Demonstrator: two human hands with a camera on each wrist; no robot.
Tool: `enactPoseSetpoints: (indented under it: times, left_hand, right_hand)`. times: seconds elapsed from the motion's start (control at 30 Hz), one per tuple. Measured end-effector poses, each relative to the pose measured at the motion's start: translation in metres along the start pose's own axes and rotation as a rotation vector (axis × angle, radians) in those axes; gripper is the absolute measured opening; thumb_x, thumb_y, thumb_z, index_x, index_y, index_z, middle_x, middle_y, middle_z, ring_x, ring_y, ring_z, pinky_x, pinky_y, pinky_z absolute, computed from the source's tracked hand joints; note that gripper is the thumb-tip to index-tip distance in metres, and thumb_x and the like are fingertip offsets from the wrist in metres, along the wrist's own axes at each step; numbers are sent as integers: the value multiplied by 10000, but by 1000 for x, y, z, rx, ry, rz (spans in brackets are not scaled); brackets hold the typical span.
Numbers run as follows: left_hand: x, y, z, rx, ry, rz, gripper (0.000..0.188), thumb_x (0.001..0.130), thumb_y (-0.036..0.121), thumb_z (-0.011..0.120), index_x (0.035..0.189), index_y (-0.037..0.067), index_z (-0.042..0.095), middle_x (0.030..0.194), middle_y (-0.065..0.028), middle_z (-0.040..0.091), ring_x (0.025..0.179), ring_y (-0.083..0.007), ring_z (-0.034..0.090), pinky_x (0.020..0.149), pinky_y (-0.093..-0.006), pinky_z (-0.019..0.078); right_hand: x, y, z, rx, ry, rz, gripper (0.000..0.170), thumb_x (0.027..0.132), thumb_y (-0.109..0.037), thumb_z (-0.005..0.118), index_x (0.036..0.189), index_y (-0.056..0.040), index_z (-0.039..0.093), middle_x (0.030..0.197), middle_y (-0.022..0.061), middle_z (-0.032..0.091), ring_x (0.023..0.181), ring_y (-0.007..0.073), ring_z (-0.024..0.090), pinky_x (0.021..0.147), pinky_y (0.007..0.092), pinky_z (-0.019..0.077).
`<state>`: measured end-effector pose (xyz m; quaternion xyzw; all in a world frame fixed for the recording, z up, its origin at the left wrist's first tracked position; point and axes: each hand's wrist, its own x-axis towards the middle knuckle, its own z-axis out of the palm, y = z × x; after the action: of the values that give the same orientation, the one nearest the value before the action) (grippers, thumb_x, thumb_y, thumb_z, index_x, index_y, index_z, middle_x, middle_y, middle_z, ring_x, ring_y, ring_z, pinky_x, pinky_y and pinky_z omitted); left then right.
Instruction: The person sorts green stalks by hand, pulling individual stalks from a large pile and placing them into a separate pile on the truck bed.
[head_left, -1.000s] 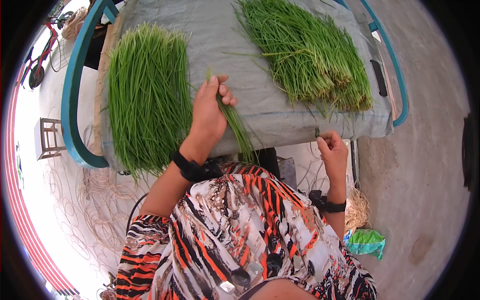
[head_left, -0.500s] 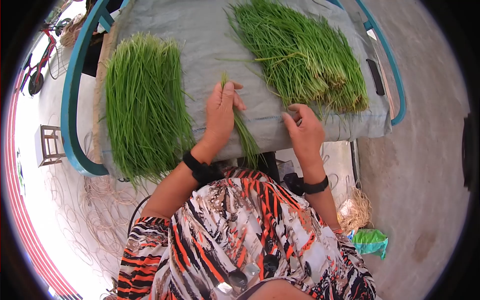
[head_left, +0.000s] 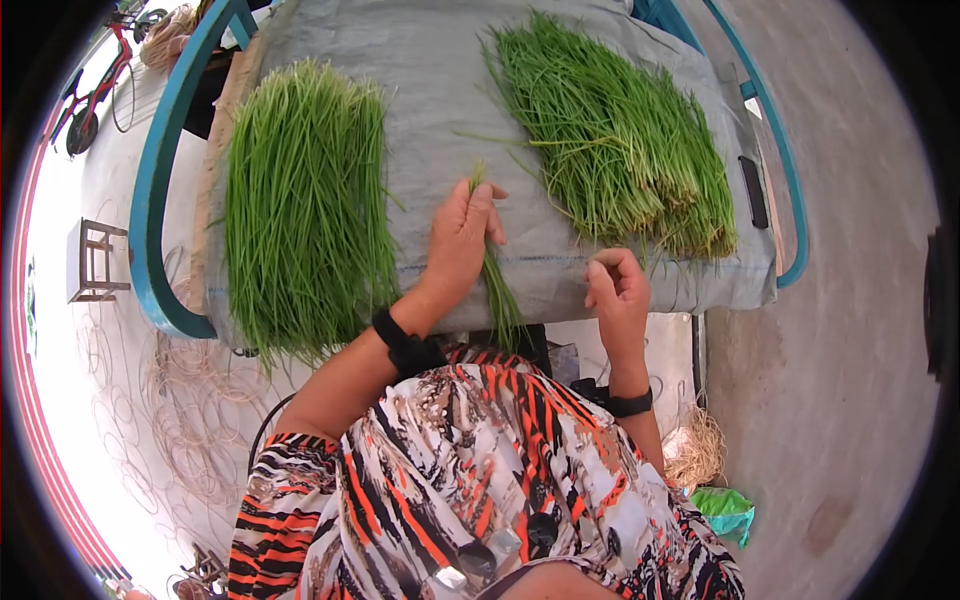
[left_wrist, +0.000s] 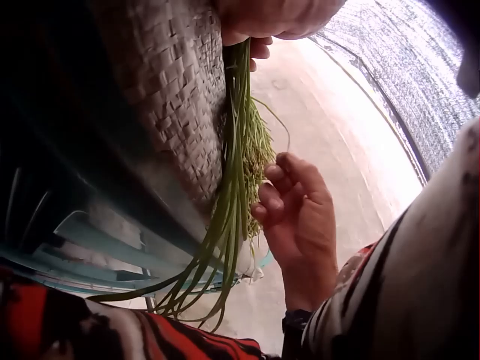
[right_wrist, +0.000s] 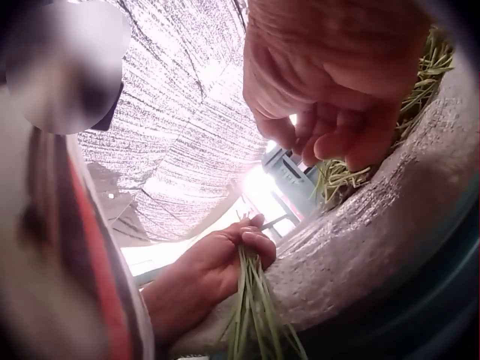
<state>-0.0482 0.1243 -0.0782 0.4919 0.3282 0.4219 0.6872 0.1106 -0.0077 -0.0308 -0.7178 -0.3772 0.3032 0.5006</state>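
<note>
A thin bunch of chives (head_left: pixel 497 290) hangs from my left hand (head_left: pixel 462 235), its pale ends poking up past the thumb and its green tips drooping over the near table edge. In the right wrist view the left hand (right_wrist: pixel 217 262) grips these chives (right_wrist: pixel 255 307) near the ends. My right hand (head_left: pixel 620 290) is raised just below the right-hand pile of chives (head_left: pixel 620 150), fingers bent and thumb close to the index fingertip. The left wrist view shows a thin strand reaching the right hand's (left_wrist: pixel 300 217) fingertips; I cannot tell if they pinch it.
A neat pile of chives (head_left: pixel 305 200) lies on the left of the grey sheet (head_left: pixel 440 110) covering the table. Blue metal rails (head_left: pixel 150 200) flank both sides. A black phone-like object (head_left: pixel 753 192) lies at the right edge. A stool (head_left: pixel 98 260) and a green bag (head_left: pixel 722 515) are on the floor.
My left hand has moved right with the bunch of chives. The right hand came in from the right towards the left hand, then drew back slightly towards my body.
</note>
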Motion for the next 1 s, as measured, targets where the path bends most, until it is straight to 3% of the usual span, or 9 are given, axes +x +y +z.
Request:
enactPoseSetpoints:
  times: [0.17,0.27,0.37,0.47,0.57,0.67,0.77,0.87,1.0]
  left_hand:
    - [-12,17,11,118,8,18,221,1000,209,428,974,38,565,763,-18,565,653,-118,520,660,-261,446]
    - [-9,27,18,505,-79,693,113,903,116,535,969,46,594,847,-63,612,763,-192,562,771,-326,456]
    - [-14,33,28,731,-312,907,188,790,87,580,976,64,601,886,-86,605,892,-249,558,868,-376,440]
    - [-21,29,32,781,-465,765,148,811,93,583,957,68,591,886,-95,607,906,-264,576,853,-372,451]
    - [-20,33,26,876,-580,578,151,794,82,586,945,74,587,865,-108,594,873,-288,573,775,-393,459]
    - [-25,25,24,826,-606,480,96,839,106,569,924,61,574,824,-125,569,793,-316,556,676,-398,444]
    - [-27,7,26,554,-510,354,117,896,144,524,882,28,524,789,-164,561,707,-341,531,651,-423,441]
    - [-24,23,25,374,-576,186,200,957,207,477,905,26,544,719,-112,535,633,-265,509,585,-366,423]
    - [-23,25,16,171,-593,-260,268,988,267,444,897,46,565,674,-5,472,583,-115,456,520,-265,371]
  right_hand:
    - [-5,-7,-4,-95,-152,11,86,887,-117,587,864,-34,577,707,-22,566,577,26,478,520,183,381]
    - [-6,-12,-4,-96,-286,-30,73,861,-94,611,843,-33,576,683,-40,530,592,12,444,516,186,360]
    - [-6,-17,-3,-98,-347,-52,71,859,-95,610,856,-31,582,696,-40,535,612,14,451,539,186,374]
    - [-4,-21,-5,-64,-337,-72,75,862,-99,606,869,-26,591,717,-41,547,627,14,461,553,185,384]
    - [-3,-18,-12,52,-325,115,82,865,-99,598,888,-20,595,732,-39,563,635,15,476,559,182,391]
    - [3,-15,-19,50,-362,98,89,894,-119,571,924,-36,582,751,-6,594,623,35,506,554,194,426]
    - [7,-16,-22,17,-391,100,89,900,-122,567,908,-34,578,741,-7,590,615,37,507,547,194,425]
    - [10,-21,-21,60,-373,102,92,880,-110,591,911,-23,590,751,-27,590,627,19,491,546,181,393]
    - [14,-20,-26,119,-263,94,92,895,-122,586,905,-31,587,743,-12,590,609,34,492,536,189,399]
